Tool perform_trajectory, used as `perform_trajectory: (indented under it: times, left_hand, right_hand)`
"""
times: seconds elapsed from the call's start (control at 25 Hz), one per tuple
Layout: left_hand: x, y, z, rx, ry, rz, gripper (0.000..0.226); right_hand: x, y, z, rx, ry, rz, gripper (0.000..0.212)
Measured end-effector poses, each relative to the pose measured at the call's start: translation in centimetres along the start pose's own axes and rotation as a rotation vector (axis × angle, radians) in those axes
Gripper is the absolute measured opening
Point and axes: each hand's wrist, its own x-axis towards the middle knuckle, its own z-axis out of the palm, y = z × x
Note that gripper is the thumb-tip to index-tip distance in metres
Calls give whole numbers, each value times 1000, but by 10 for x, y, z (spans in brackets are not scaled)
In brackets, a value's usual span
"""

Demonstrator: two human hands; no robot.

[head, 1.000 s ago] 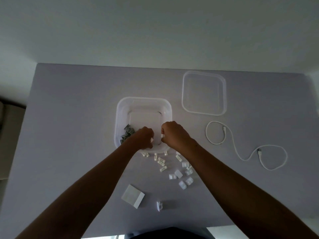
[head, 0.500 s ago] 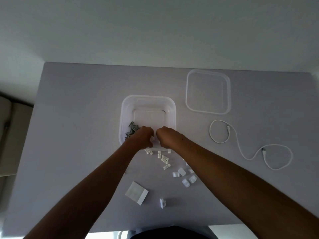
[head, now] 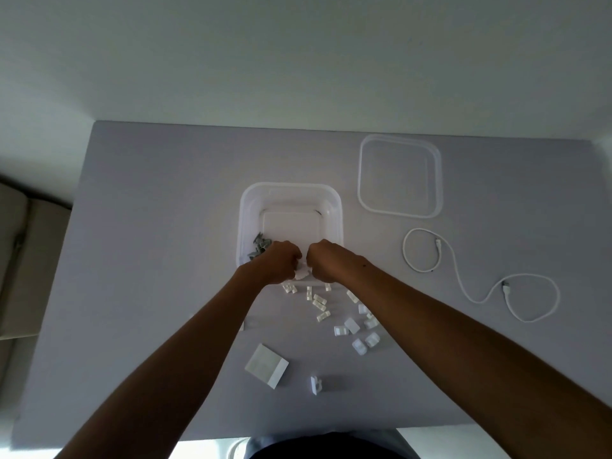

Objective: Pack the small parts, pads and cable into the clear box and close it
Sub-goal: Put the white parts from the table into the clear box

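1. Head view, left to right: grey parts lie in the clear box at its 8 o'clock corner.
2. Left hand and right hand — fingers curled — pinch small white pieces between them over the box's near rim.
3. White clips and a pad block lie at 6 o'clock of the box.
4. Lid and cable lie at 2 and 3 o'clock — apart.

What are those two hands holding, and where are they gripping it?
Both the left hand and right hand pinch one small white part between them, each at one end, over the clear box's near edge.
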Motion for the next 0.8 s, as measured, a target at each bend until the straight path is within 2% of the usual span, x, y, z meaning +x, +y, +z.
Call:
perform_trajectory:
  times: [0.12,0.32,0.44,0.52,0.6,0.68,0.72,0.8]
  left_hand:
    - [-1,0,2,2,42,20,36]
    - [-7,-1,6,21,89,26,33]
    - [-13,3,8,12,127,17,29]
    - [-20,15,10,-97,257,-3,25]
    - [-35,35,17,-199,440,56,20]
    - [-52,55,29,-202,571,192,16]
    - [-59,63,37,-192,592,255,15]
    - [-66,76,60,-164,532,343,17]
  right_hand:
    - [0,6,6,19,79,-31,22]
    - [-8,9,10,64,166,-79,28]
    - [-25,15,2,312,316,-157,24]
    - [-48,24,1,571,495,-186,16]
    - [-75,36,14,768,738,-98,12]
    - [-97,51,45,862,931,59,10]
    - [-106,57,64,873,979,138,10]
    - [-120,69,107,845,970,279,12]
